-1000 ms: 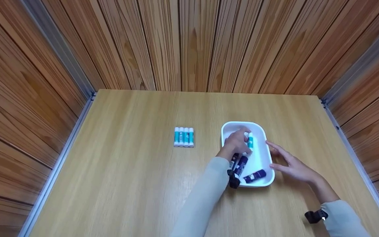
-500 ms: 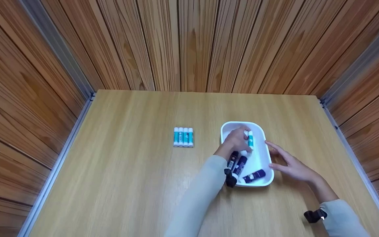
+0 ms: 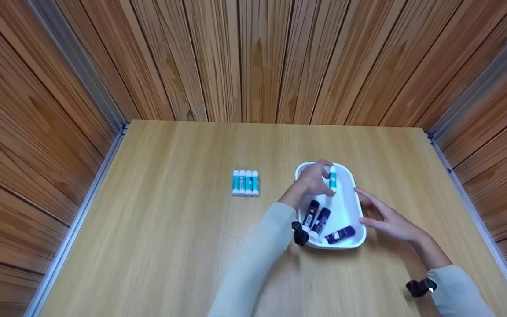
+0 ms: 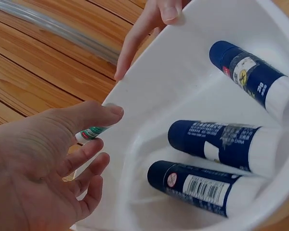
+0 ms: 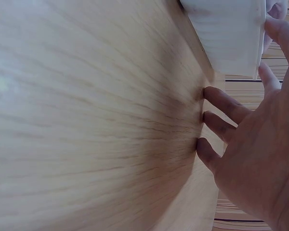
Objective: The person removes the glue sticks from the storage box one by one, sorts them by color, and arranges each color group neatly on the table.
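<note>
the green-and-white stick (image 3: 332,179), pinched by the left hand (image 3: 313,179), was judged light, stiff, best gripped mid-barrel; the tray (image 3: 346,209) was touched by the right hand (image 3: 390,223), fingers spread.

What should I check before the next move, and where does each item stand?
1. Teal stick pinched by the left hand: ok.
2. Right hand touching the white tray: ok.
3. Row of four teal sticks lying side by side: ok.
4. Three dark blue sticks inside the tray: ok.
5. Held stick beside the row: not ok, it is over the tray.
6. Held stick clear of the tray's floor: cannot tell.
</note>
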{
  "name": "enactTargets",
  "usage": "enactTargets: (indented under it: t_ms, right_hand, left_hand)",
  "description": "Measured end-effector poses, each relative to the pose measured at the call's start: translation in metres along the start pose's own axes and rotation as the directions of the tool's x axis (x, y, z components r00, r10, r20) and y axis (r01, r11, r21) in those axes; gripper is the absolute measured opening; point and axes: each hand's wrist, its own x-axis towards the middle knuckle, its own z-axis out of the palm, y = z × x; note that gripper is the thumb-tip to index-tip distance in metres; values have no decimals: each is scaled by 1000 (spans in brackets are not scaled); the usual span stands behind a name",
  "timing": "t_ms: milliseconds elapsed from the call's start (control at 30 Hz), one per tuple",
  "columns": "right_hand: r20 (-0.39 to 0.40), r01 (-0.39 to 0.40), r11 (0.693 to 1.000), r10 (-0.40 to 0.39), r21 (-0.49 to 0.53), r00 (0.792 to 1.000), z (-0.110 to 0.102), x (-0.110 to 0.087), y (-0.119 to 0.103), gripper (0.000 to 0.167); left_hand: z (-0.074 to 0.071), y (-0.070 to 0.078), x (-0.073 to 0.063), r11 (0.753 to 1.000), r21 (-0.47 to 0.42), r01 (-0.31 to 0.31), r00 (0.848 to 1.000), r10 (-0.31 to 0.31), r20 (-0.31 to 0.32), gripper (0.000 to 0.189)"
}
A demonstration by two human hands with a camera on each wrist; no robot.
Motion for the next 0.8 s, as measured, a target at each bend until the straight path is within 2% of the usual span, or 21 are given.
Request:
enactTargets:
  t_ms: [133,333,600,800]
  right_hand:
    - [0,-3,1000,3,-8,1000,2,0,0,84]
    - [-1,7,1000,-7,-4,1000,3,1,2,83]
    - [-6,-6,1000,5,-6,1000,2,0,1,84]
    - [-12,-4,1000,4,-9,1000,1,0,0,84]
  left_hand:
    - [-9,-6,0,998,-21,-53,999,52,-12,79]
    - [-23,-14,-2,992,-83,-100,995,100,-7,79]
    - [-43,-30,-5,985,-104,-139,989,143,39,79]
    - [-63,-40,-7,984,-89,-155,987,159,28,81]
